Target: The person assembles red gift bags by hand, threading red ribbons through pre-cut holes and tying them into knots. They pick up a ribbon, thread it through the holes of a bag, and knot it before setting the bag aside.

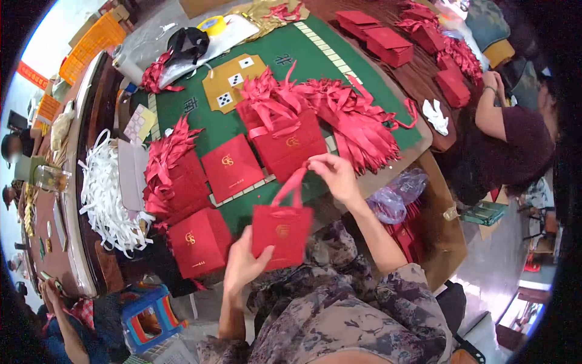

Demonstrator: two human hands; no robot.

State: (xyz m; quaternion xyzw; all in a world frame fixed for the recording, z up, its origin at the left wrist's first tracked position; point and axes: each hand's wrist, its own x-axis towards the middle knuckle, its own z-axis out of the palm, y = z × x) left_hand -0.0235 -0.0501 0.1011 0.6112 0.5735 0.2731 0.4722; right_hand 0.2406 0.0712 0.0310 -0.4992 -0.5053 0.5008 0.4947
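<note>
A crowded workroom surrounds a table with a green top (285, 45), and I look down on it from the head camera. The right hand (333, 176) has its thumb and forefinger pinched together on the upper end of a ribbon handle (295, 188), leaving no gap that I can see. The left hand (245, 261) is closed over the lower left edge of a small red bag (282, 233), thumb flat on the front; its other fingers are hidden behind, so I cannot tell how they lie. I judge the bag light and fairly stiff, like card, easily creased by a hard squeeze, while the ribbon seems soft, limp and a little slippery. I would take the bag by a side edge and the ribbon in a fingertip pinch. The bag sits upright, slightly tilted, in front of the body near the table's edge, against the left thumb and below the right fingertips, joined to them by the ribbon. Just beyond lie more red bags (233, 167) and a heap of red ribbons (364, 130); white straps (109, 194) lie left, and a cardboard box (451, 242) stands right.
</note>
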